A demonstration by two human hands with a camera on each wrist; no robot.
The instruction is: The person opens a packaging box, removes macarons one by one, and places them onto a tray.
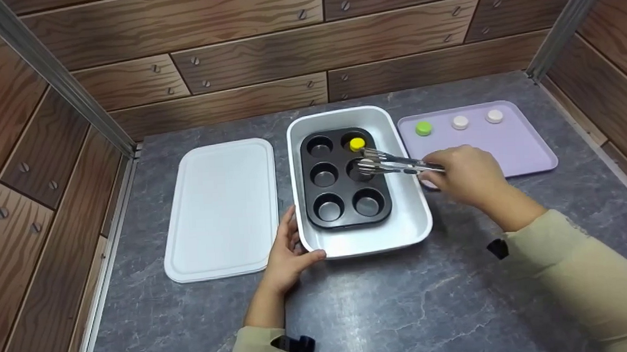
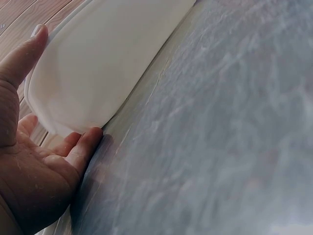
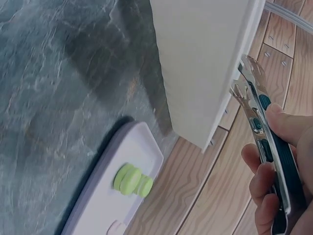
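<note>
My right hand (image 1: 467,174) grips metal serving tongs (image 3: 266,142), whose tips stand slightly apart with nothing visible between them. In the head view the tips hover over the right-hand middle cup of a black muffin tin (image 1: 340,183). Just beyond them, a small round yellow piece, macaron-like (image 1: 357,144), sits at the back right cup. The tin lies inside a deep white rectangular pan (image 1: 369,242). At the pan's near left corner my left hand (image 1: 285,262) rests, thumb at the front edge and fingers along the left wall; in the left wrist view the hand (image 2: 44,161) spans that corner.
A lilac tray (image 1: 529,153) on the right bears a green macaron-like piece (image 1: 423,128) and two whitish ones, such as this piece (image 1: 494,116). Left of the pan lies a flat white lid (image 1: 222,211). Wood-patterned walls (image 1: 244,52) enclose the grey table (image 1: 361,306).
</note>
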